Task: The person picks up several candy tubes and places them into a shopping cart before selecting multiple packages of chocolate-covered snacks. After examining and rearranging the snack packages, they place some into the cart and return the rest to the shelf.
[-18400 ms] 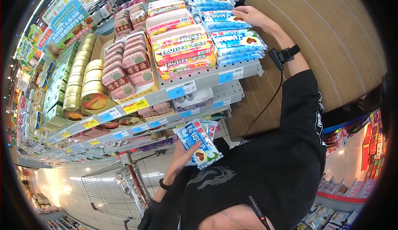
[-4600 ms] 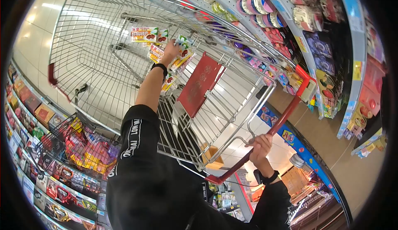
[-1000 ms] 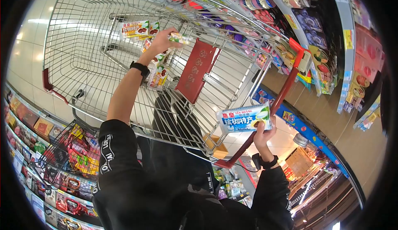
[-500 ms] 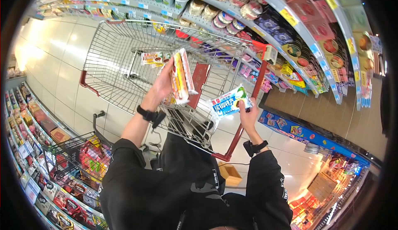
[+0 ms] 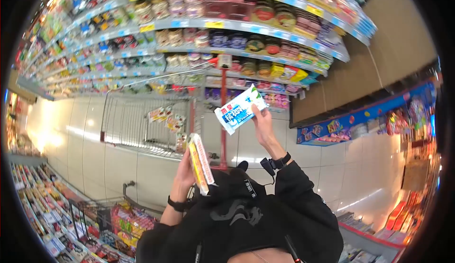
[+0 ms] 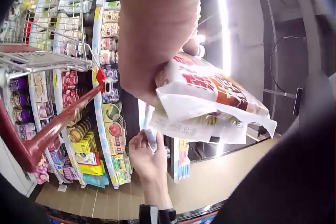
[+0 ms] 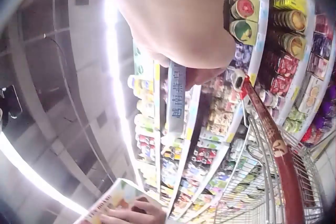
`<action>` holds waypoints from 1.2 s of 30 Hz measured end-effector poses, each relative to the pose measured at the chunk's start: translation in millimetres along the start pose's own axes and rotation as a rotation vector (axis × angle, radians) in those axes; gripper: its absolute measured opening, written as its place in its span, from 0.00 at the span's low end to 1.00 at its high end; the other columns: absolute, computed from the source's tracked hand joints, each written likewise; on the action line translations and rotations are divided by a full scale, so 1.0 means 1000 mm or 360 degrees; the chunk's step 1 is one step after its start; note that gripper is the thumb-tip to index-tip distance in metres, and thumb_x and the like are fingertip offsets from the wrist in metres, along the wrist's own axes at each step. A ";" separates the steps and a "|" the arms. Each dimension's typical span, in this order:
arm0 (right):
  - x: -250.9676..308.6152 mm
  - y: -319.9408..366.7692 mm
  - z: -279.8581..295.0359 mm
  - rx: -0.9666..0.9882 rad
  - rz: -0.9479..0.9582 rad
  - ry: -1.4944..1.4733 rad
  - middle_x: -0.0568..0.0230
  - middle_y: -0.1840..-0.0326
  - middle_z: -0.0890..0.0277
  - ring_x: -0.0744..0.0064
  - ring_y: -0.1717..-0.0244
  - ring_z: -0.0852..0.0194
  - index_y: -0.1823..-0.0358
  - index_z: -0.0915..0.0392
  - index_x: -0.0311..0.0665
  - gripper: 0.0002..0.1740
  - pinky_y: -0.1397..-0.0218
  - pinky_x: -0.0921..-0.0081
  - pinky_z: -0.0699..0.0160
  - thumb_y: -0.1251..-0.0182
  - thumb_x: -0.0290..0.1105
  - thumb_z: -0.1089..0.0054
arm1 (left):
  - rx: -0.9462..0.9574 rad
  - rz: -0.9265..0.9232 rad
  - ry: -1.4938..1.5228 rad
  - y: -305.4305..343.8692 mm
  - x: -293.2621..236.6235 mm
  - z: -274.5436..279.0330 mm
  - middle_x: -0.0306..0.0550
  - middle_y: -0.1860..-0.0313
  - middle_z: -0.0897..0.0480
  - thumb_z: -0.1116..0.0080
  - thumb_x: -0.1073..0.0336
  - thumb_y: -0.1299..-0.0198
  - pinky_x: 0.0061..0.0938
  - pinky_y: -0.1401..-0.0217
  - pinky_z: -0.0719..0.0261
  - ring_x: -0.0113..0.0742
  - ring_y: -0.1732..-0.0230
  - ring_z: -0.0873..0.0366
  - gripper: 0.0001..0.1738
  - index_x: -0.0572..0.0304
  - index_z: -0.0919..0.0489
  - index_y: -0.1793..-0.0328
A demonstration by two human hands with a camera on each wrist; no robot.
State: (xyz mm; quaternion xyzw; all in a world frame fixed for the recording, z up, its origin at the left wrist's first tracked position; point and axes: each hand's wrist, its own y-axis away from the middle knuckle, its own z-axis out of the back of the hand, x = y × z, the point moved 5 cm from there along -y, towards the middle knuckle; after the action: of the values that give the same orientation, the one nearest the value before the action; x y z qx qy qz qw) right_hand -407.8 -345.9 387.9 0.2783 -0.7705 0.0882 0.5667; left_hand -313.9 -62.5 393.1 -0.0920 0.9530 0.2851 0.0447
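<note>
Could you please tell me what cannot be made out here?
Left hand, head view: fingertips hidden behind yellow-and-white packaging.
Blue-and-white packet, right wrist view: edge-on, front hidden.
Price labels, head view: too small and blurred to read.
Cart handle, right wrist view: cut off by bottom edge.

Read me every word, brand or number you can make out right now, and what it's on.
"越南燕": edge of the blue-and-white packet in the right hand; what follows is unclear.
"YEN HOANG": red-and-white packet in the left hand, accents too blurred to confirm.
Too blurred to quote: other packet lettering, shelf labels, cart handle markings, trouser print.
</note>
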 end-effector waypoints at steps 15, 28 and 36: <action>0.107 0.147 0.223 0.0010 -0.0296 0.0005 0.68 0.57 0.21 0.78 0.55 0.20 0.50 0.23 0.37 0.12 0.54 0.75 0.17 0.28 0.36 0.41 | 0.0071 0.0561 -0.0802 -0.089 0.176 -0.097 0.41 0.48 0.17 0.49 0.51 0.28 0.33 0.43 0.20 0.34 0.49 0.18 0.22 0.58 0.25 0.37; 0.231 0.012 0.244 0.0293 -0.0001 0.1323 0.69 0.63 0.18 0.84 0.67 0.23 0.55 0.21 0.34 0.14 0.69 0.79 0.23 0.34 0.37 0.35 | 0.0240 0.0709 -0.0364 -0.221 0.175 -0.135 0.53 0.44 0.18 0.58 0.46 0.26 0.41 0.44 0.18 0.43 0.49 0.18 0.26 0.56 0.26 0.34; 0.450 -0.113 0.233 -0.0034 0.0621 0.1059 0.67 0.61 0.19 0.84 0.61 0.21 0.47 0.26 0.36 0.15 0.65 0.82 0.22 0.30 0.33 0.39 | -0.0083 0.0374 -0.0357 -0.283 0.097 -0.173 0.46 0.60 0.15 0.40 0.54 0.33 0.39 0.53 0.14 0.40 0.59 0.15 0.13 0.55 0.22 0.57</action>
State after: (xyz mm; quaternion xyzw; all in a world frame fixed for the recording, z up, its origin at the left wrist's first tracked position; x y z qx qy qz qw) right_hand -631.5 -693.1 702.6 0.0766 -0.5839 0.2718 0.7611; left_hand -357.7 -405.0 372.8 0.0515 0.9385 0.3216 0.1146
